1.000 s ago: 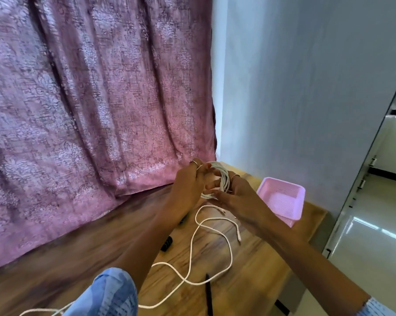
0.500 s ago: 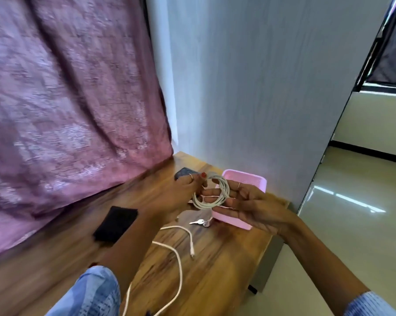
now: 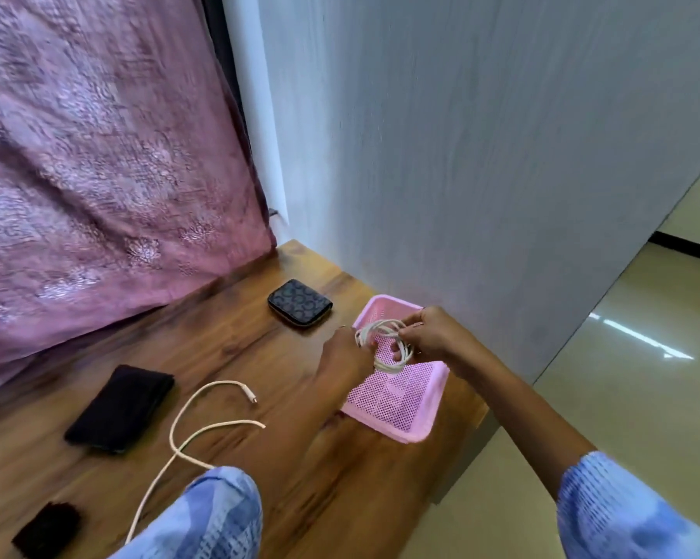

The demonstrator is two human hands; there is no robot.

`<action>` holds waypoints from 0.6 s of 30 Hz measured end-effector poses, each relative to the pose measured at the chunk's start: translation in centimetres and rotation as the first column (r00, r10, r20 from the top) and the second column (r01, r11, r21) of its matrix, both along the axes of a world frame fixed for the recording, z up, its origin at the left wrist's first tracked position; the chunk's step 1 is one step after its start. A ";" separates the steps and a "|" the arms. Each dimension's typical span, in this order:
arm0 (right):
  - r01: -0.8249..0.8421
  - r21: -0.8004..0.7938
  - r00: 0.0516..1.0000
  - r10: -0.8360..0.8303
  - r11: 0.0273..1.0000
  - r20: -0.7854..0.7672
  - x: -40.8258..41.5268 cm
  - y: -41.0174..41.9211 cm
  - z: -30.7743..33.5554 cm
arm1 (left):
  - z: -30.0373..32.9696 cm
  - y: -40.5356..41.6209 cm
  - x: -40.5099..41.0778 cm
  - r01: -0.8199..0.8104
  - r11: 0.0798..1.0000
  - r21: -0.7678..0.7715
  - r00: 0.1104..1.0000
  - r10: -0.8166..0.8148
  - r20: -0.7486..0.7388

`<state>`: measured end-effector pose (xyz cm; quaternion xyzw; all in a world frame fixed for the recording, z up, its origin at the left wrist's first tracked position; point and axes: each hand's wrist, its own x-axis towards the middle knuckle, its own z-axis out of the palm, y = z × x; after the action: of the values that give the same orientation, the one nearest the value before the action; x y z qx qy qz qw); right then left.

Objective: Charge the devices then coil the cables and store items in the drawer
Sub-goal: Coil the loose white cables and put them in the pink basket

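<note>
You are facing a room corner — a purple patterned curtain on one side, a pale grey wall on the other — over a wooden table whose right edge drops to a glossy floor. On the table lie a pink mesh basket by the wall, a dark phone, a patterned wallet and a loose white cable — its two free ends pointing right toward the basket. Over the basket's far end, your left hand and right hand pinch the coiled cable with curled fingers, its loop seemingly tilted on edge, though blur hides detail.

My left hand and right hand now hold the coiled white cable over the pink basket, not over the table. The coil looks fully wound, I think.
</note>
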<state>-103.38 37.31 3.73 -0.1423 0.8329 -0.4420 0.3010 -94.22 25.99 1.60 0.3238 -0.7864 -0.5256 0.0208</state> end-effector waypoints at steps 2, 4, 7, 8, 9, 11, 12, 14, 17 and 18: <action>-0.031 0.111 0.997 0.038 0.993 -0.060 -1.0 -1.1 -1.2 | -0.6 0.4 -0.2 0.098 0.984 -0.148 0.989 -0.079 0.129; -0.057 0.214 0.981 0.095 0.975 -0.171 -1.8 -1.7 -2.4 | -1.4 0.9 -0.4 0.174 0.965 -0.195 0.971 -0.135 0.197; -0.059 0.284 0.947 0.144 0.957 -0.286 -2.4 -2.2 -3.8 | -2.6 1.5 -0.9 0.181 0.955 -0.234 0.969 -0.133 0.208; -0.049 0.300 0.937 0.148 0.953 -0.318 -2.4 -2.3 -4.1 | -2.9 1.7 -1.1 0.164 0.957 -0.240 0.972 -0.116 0.203; -0.035 0.309 0.926 0.147 0.950 -0.348 -2.4 -2.5 -4.5 | -3.2 1.8 -1.3 0.150 0.956 -0.252 0.974 -0.099 0.205; -0.019 0.309 0.902 0.149 0.951 -0.405 -2.5 -2.6 -5.2 | -3.8 2.0 -1.7 0.149 0.947 -0.285 0.971 -0.086 0.222; -0.018 0.305 0.890 0.154 0.952 -0.429 -2.5 -2.7 -5.5 | -4.1 2.1 -1.9 0.146 0.944 -0.297 0.971 -0.079 0.225; -0.024 0.311 0.864 0.177 0.950 -0.472 -2.4 -2.5 -5.9 | -4.5 2.4 -2.0 0.124 0.936 -0.331 0.974 -0.052 0.219; -0.039 0.371 0.811 0.246 0.928 -0.531 -2.4 -2.1 -6.2 | -4.9 2.8 -2.1 0.147 0.880 -0.452 0.967 -0.032 0.252; -0.047 0.395 0.790 0.276 0.917 -0.548 -2.2 -1.9 -6.2 | -4.9 2.9 -2.2 0.178 0.846 -0.504 0.958 -0.032 0.283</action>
<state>-105.63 35.43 -2.43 -0.2874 0.9357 -0.1866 0.0839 -96.40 28.93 -3.35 0.3290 -0.9119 -0.2439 -0.0257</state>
